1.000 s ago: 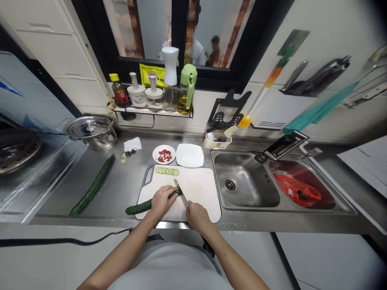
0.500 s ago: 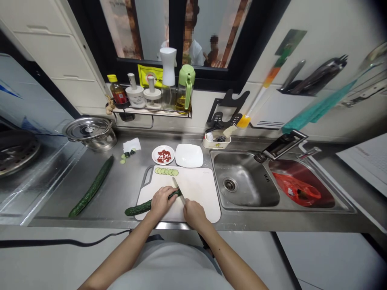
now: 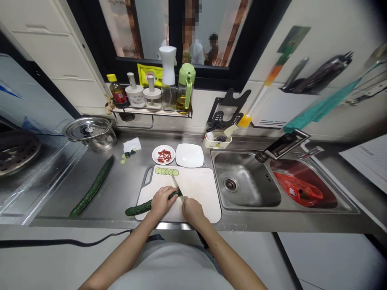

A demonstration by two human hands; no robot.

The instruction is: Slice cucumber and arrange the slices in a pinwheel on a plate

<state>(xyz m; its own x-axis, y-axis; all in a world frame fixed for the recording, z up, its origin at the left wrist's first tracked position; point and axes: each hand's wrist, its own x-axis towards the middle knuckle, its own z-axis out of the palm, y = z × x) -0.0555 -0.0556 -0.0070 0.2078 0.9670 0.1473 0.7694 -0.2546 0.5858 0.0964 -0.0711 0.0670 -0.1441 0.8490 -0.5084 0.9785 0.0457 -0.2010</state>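
Observation:
A dark green cucumber (image 3: 139, 208) lies across the white cutting board (image 3: 199, 189), its left end hanging over the board's edge. My left hand (image 3: 161, 200) is closed over the cucumber near its right end. My right hand (image 3: 191, 211) grips the handle of a knife (image 3: 176, 185), whose blade rests against the cucumber's cut end beside my left fingers. A short row of several cucumber slices (image 3: 167, 171) lies along the board's far edge.
A second whole cucumber (image 3: 93, 186) lies on the steel counter to the left, near a lidded pot (image 3: 90, 132). Behind the board stand a small dish of red bits (image 3: 163, 154) and a white square plate (image 3: 190, 155). The sink (image 3: 246, 186) is to the right.
My right hand has shifted slightly left and closer to my left hand, bringing the knife blade in against the cucumber's end. The cucumber and my left hand have stayed put.

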